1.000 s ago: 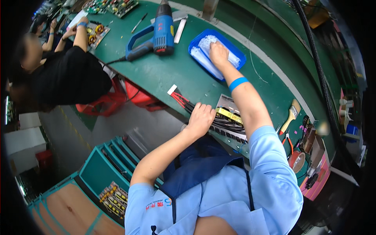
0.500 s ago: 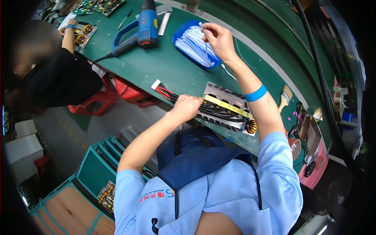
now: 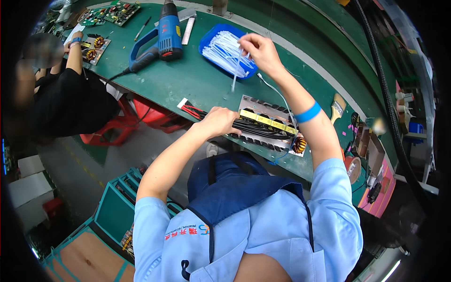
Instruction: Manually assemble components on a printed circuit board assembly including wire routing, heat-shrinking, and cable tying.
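Observation:
My right hand [image 3: 261, 52] is raised beside a blue bin [image 3: 205, 50] of white cable ties [image 3: 224, 49]. Between its thumb and fingers it pinches one cable tie [image 3: 233, 84], whose long tail hangs past the bin's near edge. My left hand [image 3: 219, 123] is closed over a bundle of black wires [image 3: 263, 131]. Red wires [image 3: 191, 111] and a white connector [image 3: 182, 103] stick out to its left. The bundle lies along a circuit board [image 3: 248, 102] bearing a yellow-topped strip [image 3: 268, 121] and a copper-wound coil [image 3: 299, 144].
A blue heat gun [image 3: 169, 37] rests on the green bench [image 3: 150, 84], its cord running left. A brush [image 3: 338, 107] and a tape roll [image 3: 353, 169] are at the right. At the left, another person's hand [image 3: 76, 36] is by a second board [image 3: 99, 49].
My right hand has drawn the cable tie a little toward me, its tail now past the bin's edge. My left hand stays on the wires. The view has shifted slightly.

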A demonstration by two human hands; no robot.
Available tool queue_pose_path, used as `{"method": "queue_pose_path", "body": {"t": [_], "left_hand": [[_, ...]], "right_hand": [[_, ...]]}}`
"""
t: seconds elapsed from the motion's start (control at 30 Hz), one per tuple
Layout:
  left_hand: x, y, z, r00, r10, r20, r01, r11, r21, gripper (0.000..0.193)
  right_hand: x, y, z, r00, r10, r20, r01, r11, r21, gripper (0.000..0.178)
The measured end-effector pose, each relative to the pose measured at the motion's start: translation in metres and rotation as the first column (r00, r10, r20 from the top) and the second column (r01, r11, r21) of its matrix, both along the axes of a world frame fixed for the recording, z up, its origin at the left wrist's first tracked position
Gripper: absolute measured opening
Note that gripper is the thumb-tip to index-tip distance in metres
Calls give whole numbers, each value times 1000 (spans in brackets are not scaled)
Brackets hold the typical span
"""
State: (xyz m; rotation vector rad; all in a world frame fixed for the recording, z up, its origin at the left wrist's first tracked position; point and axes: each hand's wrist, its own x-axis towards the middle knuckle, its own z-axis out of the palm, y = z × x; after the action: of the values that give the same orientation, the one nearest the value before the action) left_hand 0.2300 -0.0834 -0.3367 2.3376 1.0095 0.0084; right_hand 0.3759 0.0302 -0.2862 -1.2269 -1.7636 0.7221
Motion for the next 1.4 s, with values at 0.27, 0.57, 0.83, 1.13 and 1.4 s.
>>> {"method": "queue_pose_path", "body": {"t": [0.27,0.57,0.83,1.13,1.4], "left_hand": [[-2,4,-6,998,26,51,-22,996,-91,37],[3,3,-2,1000,-28,-9,28,999,30,32],[0,-11,-10,998,44,38,-47,996,75,50],[0,-15,1,942,291,165,-281,956,-82,67],[-4,-13,-7,943,172,285,-169,985,-37,40]], "right_hand": [[25,-170,20,843,38,-536,-483,491,-725,14],[31,-256,-7,978,198,-57,-205,905,-372,9],[38,-153,9,753,30,657,-93,994,61,16],[-5,-99,-12,448,308,839,-448,890,-87,8],[-1,-96,-9,506,520,689,-412,847,-336,13]]}}
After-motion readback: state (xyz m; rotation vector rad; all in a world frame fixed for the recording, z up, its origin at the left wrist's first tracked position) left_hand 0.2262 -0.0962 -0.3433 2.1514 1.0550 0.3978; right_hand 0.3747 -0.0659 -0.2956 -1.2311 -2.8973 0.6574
